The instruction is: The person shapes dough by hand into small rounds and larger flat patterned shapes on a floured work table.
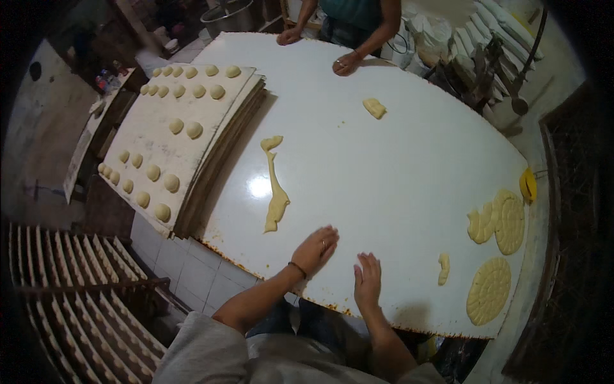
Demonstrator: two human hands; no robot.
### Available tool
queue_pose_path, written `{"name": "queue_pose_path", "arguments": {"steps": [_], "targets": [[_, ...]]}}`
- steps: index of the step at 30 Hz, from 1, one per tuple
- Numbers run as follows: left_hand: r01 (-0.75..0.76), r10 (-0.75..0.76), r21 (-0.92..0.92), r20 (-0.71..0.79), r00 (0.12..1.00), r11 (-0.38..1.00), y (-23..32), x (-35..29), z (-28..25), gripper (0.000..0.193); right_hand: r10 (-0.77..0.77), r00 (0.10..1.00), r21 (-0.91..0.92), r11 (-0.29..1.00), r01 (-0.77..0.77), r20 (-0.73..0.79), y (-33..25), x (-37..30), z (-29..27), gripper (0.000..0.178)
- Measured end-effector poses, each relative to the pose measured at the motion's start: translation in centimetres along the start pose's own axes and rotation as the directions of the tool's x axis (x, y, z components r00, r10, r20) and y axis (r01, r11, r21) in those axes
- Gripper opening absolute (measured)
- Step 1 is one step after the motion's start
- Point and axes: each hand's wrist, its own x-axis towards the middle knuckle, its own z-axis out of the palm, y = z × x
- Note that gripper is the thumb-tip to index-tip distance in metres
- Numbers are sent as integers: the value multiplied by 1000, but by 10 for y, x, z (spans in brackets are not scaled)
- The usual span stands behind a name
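My left hand (316, 251), with a ring on a finger and a dark band at the wrist, rests palm down on the white tabletop (358, 173). Its fingers are stretched forward; whether anything lies under the palm is hidden. A hand's width to the right, my right hand (367, 281) is open, thumb apart from the fingers, near the table's front edge. Ahead and left of my hands lies a long, thin strip of yellowish dough (276, 198). To the right are a small dough strip (444, 269), a round dimpled dough slab (489, 292) and another dimpled slab (510, 222).
Stacked boards (217, 153) at the left carry several dough balls (171, 183). Across the table stands another person, both hands (346, 63) on its far edge, near a dough lump (375, 108). A yellow tool (527, 185) sits at the right edge. Racks (83, 301) fill the lower left.
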Motion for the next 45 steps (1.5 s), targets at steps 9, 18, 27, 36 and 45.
{"name": "queue_pose_path", "arguments": {"steps": [9,18,27,36,45], "targets": [[-127,132,89,-56,990,988,-14,-7,-18,20,102,989,15,995,-101,-107,-9,17,-9,31],[560,-662,-827,443,605,-41,-33,-101,-91,34,823,567,613,429,-663,38,17,-47,2,33],[383,-526,-362,-610,593,850,-307,-54,-616,34,669,706,630,449,-633,233,-297,80,23,40],[772,-560,136,-612,558,620,-514,-83,-755,69,44,815,466,802,-373,577,-517,257,163,58],[463,-633,-471,-713,300,751,-447,-251,-704,40,-671,596,216,724,655,442,-797,403,464,58]]}}
